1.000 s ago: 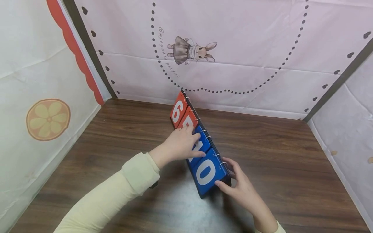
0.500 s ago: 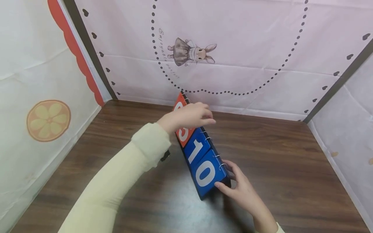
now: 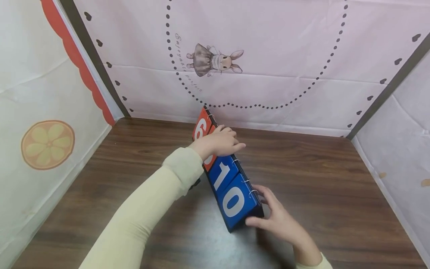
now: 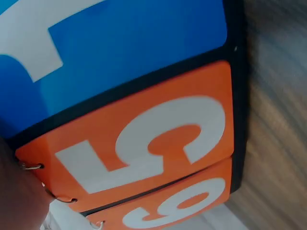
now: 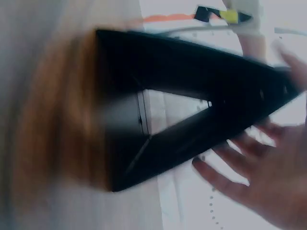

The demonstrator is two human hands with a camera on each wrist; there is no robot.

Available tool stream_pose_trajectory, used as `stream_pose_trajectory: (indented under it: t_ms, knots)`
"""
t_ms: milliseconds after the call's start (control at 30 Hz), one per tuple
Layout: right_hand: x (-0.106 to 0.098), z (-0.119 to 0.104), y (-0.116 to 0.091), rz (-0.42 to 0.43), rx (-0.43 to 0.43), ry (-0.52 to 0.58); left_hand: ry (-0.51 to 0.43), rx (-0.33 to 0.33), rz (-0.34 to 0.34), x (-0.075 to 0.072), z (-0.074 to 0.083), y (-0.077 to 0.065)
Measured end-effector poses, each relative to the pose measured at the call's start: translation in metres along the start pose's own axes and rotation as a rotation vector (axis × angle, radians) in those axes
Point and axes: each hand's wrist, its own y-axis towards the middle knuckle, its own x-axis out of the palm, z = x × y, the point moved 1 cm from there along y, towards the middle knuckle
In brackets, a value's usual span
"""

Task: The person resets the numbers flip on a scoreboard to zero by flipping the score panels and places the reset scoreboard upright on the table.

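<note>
A tabletop flip scoreboard (image 3: 220,196) stands slantwise on the table, with ring-bound number cards on a black A-shaped frame (image 5: 177,52). Its blue cards show 1 (image 3: 221,175) and 0 (image 3: 234,201); the orange-red ones show 6 (image 3: 200,127) and 5 (image 4: 144,148). My left hand (image 3: 220,142) lies over the top edge by the 5 card, thumb stretched out, partly covering that card in the head view. Around the near end, my right hand (image 3: 279,218) has thumb and fingers spread on either side. In the right wrist view its fingers (image 5: 225,182) look straight.
The brown wood-grain table (image 3: 312,175) extends on both sides of the scoreboard. A pink printed cloth wall (image 3: 268,45) rises behind it, with white cloth walls at left (image 3: 40,93) and right (image 3: 396,149).
My left hand has risen from the front of the cards to the top edge, uncovering the blue 1. My right thumb has slid off the blue 0 card.
</note>
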Motion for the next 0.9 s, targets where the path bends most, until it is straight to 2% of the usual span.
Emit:
stream_pose_trajectory:
  t_ms: [67,133,200,267,333,433,500,667,733,833,900]
  knots:
    - [-0.007,0.003,0.007,-0.106,-0.12,0.079,-0.006,0.011,0.034,0.0,-0.002,-0.002]
    - [-0.012,0.008,0.017,-0.179,-0.155,0.186,-0.005,0.02,0.052,0.0,-0.004,-0.004]
    - [-0.013,0.013,0.031,-0.178,-0.078,0.264,-0.023,0.025,0.063,0.0,-0.006,-0.005]
    - [-0.011,0.018,0.044,-0.121,0.064,0.3,-0.08,0.033,0.074,0.0,-0.009,-0.006]
    - [-0.007,0.024,0.057,-0.066,0.193,0.312,-0.169,0.055,0.082,0.0,-0.012,-0.006]
    - [-0.001,0.034,0.07,-0.008,0.289,0.308,-0.335,0.09,0.098,0.0,-0.015,-0.008]
    - [0.002,0.037,0.076,0.014,0.309,0.294,-0.422,0.117,0.107,0.001,-0.018,-0.008]
    - [0.006,0.037,0.078,0.045,0.317,0.242,-0.672,0.131,0.142,0.004,-0.026,-0.013]
    - [0.007,0.035,0.077,0.05,0.318,0.258,-0.768,0.139,0.161,0.006,-0.03,-0.015]
    - [0.007,0.033,0.077,0.056,0.309,0.306,-0.819,0.19,0.195,0.006,-0.034,-0.015]
    - [0.006,0.03,0.077,0.055,0.318,0.345,-0.79,0.207,0.216,0.006,-0.035,-0.017]
